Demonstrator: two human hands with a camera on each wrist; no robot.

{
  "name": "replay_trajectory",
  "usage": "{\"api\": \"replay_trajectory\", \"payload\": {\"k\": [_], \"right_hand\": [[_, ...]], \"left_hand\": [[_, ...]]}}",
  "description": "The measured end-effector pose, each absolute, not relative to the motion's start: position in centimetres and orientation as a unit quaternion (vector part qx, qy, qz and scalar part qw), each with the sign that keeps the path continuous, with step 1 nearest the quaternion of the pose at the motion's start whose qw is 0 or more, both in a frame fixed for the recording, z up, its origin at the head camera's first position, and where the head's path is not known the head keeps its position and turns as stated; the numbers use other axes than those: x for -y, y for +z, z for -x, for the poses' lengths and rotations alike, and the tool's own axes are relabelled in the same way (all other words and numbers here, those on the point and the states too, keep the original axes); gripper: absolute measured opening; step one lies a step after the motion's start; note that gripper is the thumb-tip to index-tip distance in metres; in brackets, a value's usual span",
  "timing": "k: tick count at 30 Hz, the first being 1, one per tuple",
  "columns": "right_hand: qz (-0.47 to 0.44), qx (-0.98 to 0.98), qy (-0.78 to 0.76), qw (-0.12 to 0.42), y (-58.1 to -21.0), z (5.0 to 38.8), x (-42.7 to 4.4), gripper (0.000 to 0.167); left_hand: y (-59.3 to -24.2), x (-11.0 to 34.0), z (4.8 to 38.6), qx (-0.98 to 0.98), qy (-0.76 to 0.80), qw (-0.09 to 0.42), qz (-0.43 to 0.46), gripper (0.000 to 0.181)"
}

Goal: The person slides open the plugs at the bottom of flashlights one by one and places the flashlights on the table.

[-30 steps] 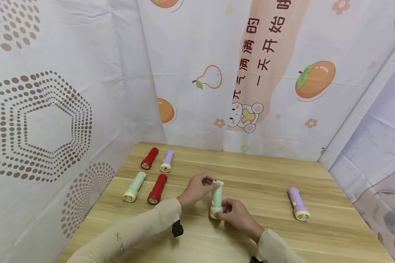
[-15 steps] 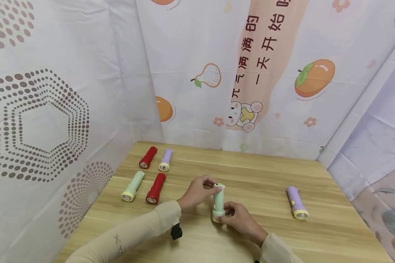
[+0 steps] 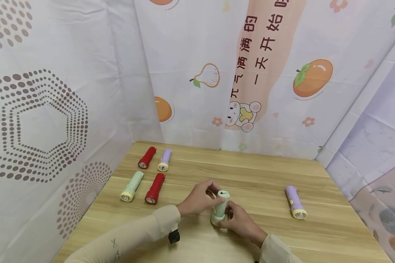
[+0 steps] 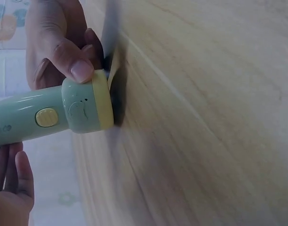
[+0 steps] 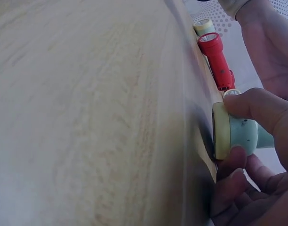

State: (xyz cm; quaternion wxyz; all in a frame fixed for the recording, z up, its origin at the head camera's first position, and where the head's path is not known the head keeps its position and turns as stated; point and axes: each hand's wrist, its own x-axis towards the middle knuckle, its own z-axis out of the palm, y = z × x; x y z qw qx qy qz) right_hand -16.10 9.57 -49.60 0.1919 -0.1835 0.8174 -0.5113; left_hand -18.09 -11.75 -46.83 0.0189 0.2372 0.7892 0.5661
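Note:
A mint green flashlight [image 3: 221, 209] stands nearly upright, tilted, in front of the person, its yellow-rimmed head down at the wood. The left hand [image 3: 199, 199] holds its upper end between thumb and fingers. Low on the flashlight, the right hand [image 3: 241, 222] pinches the head. In the left wrist view the green body [image 4: 31, 113] shows its yellow button, with the right hand's thumb [image 4: 80, 70] on the head. The right wrist view shows the yellow rim [image 5: 221, 131] close to the table, between the right thumb and fingers.
On the table's left lie two red flashlights [image 3: 147, 157] [image 3: 155, 188], a purple one [image 3: 165, 160] and another green one [image 3: 132, 186]. A second purple flashlight [image 3: 295, 202] lies at the right. Patterned curtains [image 3: 191, 120] stand behind the wooden table [image 3: 250, 168].
The green flashlight's upper end has come lower and a little to the right, toward the person, with the left hand on it. The right hand stays at its head.

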Motion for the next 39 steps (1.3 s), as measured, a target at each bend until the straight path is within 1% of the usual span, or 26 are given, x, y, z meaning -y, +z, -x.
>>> {"api": "replay_trajectory", "payload": {"k": [5, 10, 16, 18, 22, 25, 29, 35, 39], "right_hand": [[0.189, -0.81, -0.522, 0.188, -50.0, 16.1, -9.6, 0.06], [0.186, -0.827, -0.506, 0.162, -50.5, 16.0, -9.5, 0.072], [0.176, -0.836, -0.501, 0.139, -50.5, 15.8, -9.6, 0.072], [0.175, -0.828, -0.51, 0.151, -50.4, 15.8, -9.8, 0.071], [0.172, -0.795, -0.542, 0.211, -50.3, 15.9, -10.6, 0.07], [0.176, -0.776, -0.553, 0.245, -50.2, 16.1, -11.0, 0.064], [0.187, -0.776, -0.548, 0.251, -50.2, 16.2, -11.3, 0.059], [0.185, -0.776, -0.55, 0.249, -50.3, 16.3, -11.2, 0.064], [0.184, -0.78, -0.546, 0.246, -50.6, 16.3, -11.3, 0.064]], "left_hand": [[-46.9, 11.9, 17.7, -0.792, 0.556, 0.013, -0.249, 0.024], [-47.0, 12.0, 17.2, -0.79, 0.542, 0.01, -0.288, 0.025], [-47.1, 12.2, 16.9, -0.787, 0.53, -0.002, -0.317, 0.026], [-47.1, 12.2, 16.9, -0.786, 0.53, -0.002, -0.319, 0.026], [-47.2, 12.2, 16.8, -0.785, 0.531, 0.003, -0.32, 0.026], [-47.3, 12.3, 16.7, -0.784, 0.534, 0.01, -0.318, 0.026], [-47.3, 12.4, 16.6, -0.778, 0.544, 0.024, -0.313, 0.026], [-47.1, 12.3, 16.4, -0.762, 0.578, 0.056, -0.287, 0.024], [-47.0, 12.1, 16.3, -0.751, 0.602, 0.082, -0.259, 0.023]]}}
